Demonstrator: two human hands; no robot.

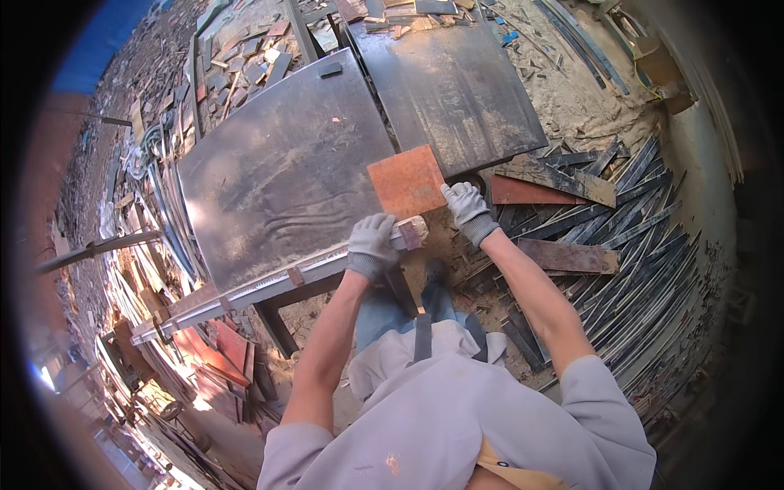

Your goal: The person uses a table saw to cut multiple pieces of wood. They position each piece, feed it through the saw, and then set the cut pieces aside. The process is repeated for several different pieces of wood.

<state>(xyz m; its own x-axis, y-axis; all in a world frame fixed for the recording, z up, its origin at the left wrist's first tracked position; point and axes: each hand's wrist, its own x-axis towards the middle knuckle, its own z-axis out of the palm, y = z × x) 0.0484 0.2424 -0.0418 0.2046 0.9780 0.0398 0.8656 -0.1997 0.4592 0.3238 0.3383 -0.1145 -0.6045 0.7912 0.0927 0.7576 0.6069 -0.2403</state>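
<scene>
Seemingly mid-cut, the left hand (371, 243) clamps the shear lever (269, 282) while the right hand (467, 204) pinches the rusty plate (406, 181), uncut.

The broad dark metal sheet (278, 175) on the desk lies bare, giving open room across its top. The rusty square plate (406, 180) blocks its near right corner. To the right, stacked metal strips (621, 237) crowd the floor; scrap piles (163, 155) hem the left side.

- I see an outdoor metal scrapyard workshop: rusty steel sheets (286, 175) on a stand.
- Cut metal strips (621, 237) litter sandy ground (572, 98) (offcuts everywhere).
</scene>
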